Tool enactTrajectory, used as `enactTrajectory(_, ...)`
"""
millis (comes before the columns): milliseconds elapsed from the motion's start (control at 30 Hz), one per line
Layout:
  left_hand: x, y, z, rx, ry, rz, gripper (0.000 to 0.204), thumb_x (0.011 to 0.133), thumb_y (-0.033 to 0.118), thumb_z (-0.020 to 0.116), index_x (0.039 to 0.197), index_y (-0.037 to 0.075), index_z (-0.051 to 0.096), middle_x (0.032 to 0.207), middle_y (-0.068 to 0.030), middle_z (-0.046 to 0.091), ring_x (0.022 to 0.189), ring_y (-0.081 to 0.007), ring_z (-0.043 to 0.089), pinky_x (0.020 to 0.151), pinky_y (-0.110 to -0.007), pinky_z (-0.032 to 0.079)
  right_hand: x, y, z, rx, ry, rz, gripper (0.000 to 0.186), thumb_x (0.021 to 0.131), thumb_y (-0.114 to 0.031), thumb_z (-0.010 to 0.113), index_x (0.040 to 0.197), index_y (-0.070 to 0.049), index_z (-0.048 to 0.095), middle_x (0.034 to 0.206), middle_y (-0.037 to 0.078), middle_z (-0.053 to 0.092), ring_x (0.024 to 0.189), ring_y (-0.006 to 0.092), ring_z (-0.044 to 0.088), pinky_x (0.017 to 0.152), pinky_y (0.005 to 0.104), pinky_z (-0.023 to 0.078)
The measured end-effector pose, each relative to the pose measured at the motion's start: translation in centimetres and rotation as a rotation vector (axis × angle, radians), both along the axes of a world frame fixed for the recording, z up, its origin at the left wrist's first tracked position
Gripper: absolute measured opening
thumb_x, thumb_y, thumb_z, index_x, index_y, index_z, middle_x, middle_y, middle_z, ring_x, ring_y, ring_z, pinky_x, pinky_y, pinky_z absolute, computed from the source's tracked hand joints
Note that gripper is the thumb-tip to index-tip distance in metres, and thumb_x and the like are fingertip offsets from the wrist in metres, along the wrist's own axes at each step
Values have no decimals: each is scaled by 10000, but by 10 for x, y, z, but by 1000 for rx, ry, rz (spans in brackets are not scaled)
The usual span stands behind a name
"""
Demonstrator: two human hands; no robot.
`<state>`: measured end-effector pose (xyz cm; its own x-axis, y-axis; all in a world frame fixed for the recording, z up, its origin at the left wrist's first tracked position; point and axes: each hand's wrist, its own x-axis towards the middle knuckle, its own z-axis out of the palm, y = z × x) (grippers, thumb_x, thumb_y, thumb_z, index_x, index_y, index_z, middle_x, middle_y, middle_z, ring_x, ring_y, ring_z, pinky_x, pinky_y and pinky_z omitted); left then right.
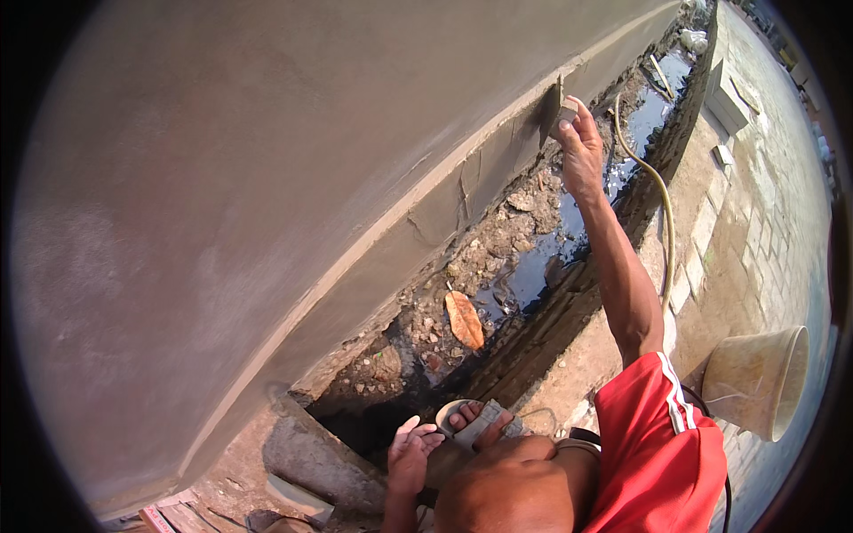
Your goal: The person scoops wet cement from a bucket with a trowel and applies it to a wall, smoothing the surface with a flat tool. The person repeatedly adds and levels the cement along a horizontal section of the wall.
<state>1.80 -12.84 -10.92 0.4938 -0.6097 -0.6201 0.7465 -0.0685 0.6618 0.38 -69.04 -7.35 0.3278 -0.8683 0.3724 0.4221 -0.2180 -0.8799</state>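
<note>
My right arm reaches far forward, and my right hand [582, 155] grips a small plastering float [550, 114] by its block-like handle. The float's thin, mortar-grey plate stands on edge against the lower strip [435, 197] of the wall, just below a narrow pale ledge [342, 258]. Smooth grey plaster covers the large wall [240, 195] above that ledge. Down near my knees, my left hand [410, 457] is raised with its fingers apart and nothing in it. Pale, dusty residue shows on its fingertips.
Along the wall's foot runs a ditch with rubble, dark water [530, 266] and a dry orange leaf [464, 320]. A hose [657, 182] crosses its right edge. On the paving at right are a tipped bucket [751, 377] and grey blocks [727, 98]. My sandalled foot [475, 417] is beside the ditch.
</note>
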Motion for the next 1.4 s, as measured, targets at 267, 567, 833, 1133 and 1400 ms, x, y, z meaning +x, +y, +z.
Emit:
enactTrajectory(267, -2, -5, 8, -131, 11, 7, 430, 935, 83, 461, 1341, -10, 354, 1155, -198, 554, 984, -293, 597, 930, -439, 458, 30, 116, -4, -28, 122, -22, 390, 904, 12, 521, 1278, -96, 495, 1179, 48, 552, 1080, 138, 526, 935, 290, 425)
enactTrajectory(567, -2, 0, 10, -103, -32, 18, 447, 929, 110, 489, 1338, -13, 359, 1156, -196, 555, 986, -293, 596, 931, -432, 449, 20, 199, -9, 292, -104, 339, 439, 897, -115, 586, 1307, -34, 451, 1171, 80, 569, 1056, 162, 550, 899, 308, 432)
enactTrajectory(833, -3, -2, 10, -92, 16, 9, 473, 921, 133, 516, 1337, -22, 354, 1155, -197, 552, 991, -289, 591, 935, -434, 445, -20, 88, -106, 814, -298, 154, 341, 911, -146, 542, 1245, -180, 479, 1069, -14, 595, 876, 148, 582, 842, 413, 464)
enactTrajectory(1133, -1, -3, 5, -126, 14, 22, 460, 925, 132, 504, 1336, -14, 358, 1157, -195, 551, 990, -287, 592, 932, -428, 445, 8, 78, -136, 929, -228, 94, 333, 931, -157, 498, 1260, -195, 470, 1200, 8, 557, 1078, 249, 541, 941, 540, 365)
enactTrajectory(1400, -2, -2, 6, -98, 33, 18, 453, 935, 125, 481, 1344, -17, 347, 1157, -188, 555, 996, -284, 596, 931, -429, 445, 30, 82, -94, 884, -116, -34, 252, 922, -114, 512, 1174, -130, 510, 1080, -11, 596, 912, 192, 591, 821, 449, 494)
